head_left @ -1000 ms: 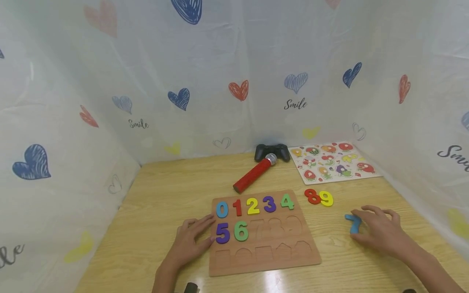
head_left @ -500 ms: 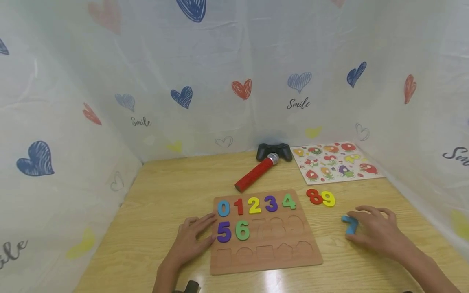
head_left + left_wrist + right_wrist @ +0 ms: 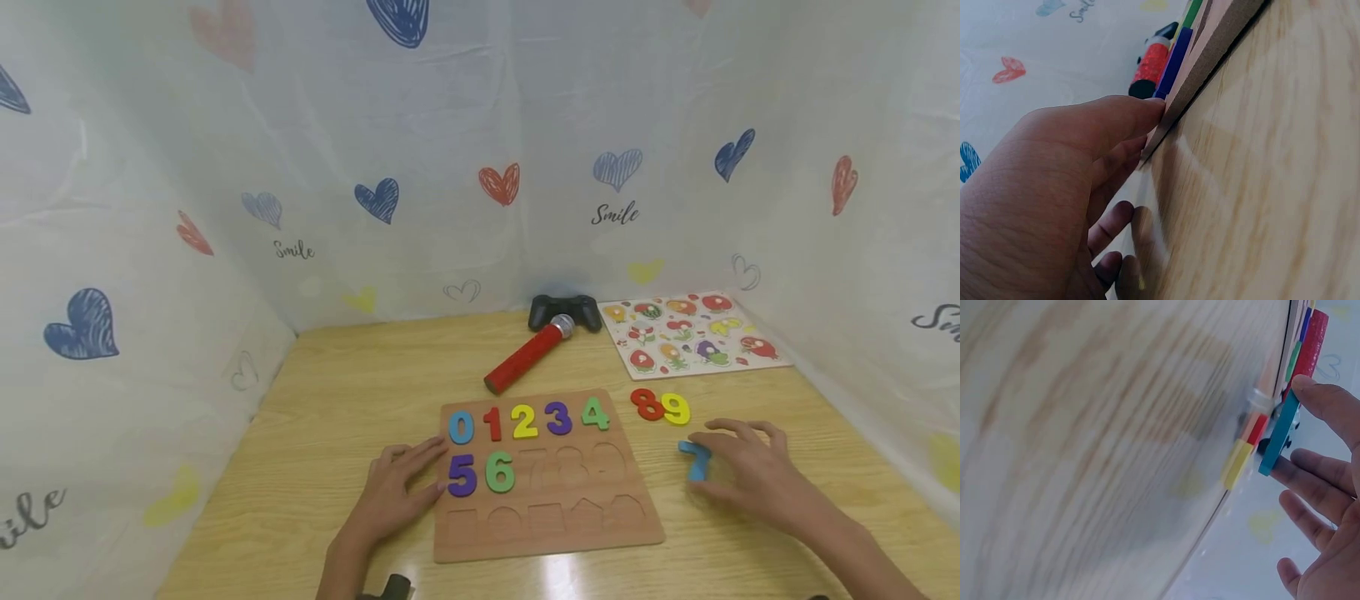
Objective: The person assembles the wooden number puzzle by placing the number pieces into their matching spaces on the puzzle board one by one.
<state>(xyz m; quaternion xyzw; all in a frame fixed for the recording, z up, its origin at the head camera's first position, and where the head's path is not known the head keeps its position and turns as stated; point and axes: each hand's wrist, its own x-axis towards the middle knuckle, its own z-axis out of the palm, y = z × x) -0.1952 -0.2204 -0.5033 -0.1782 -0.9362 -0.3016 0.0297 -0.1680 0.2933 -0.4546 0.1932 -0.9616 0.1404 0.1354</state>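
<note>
Off the right side of the wooden number board [image 3: 480, 548], the blue 7 [image 3: 699, 463] is pinched between the thumb and fingers of the right hand [image 3: 753, 477]; the left hand [image 3: 397, 492], fingers loosely extended, touches the board's left edge. Near its far right corner lie the red 8 [image 3: 647, 404] and yellow 9 [image 3: 686, 409]. Behind it are a red microphone [image 3: 525, 360], a black controller [image 3: 547, 312] and, further right, a fruit-patterned board [image 3: 660, 374]. The number board's back row holds 0 to 4; its middle row holds the purple 5 [image 3: 465, 472] and green 6 [image 3: 490, 473], with outlined recesses beyond and in front.
</note>
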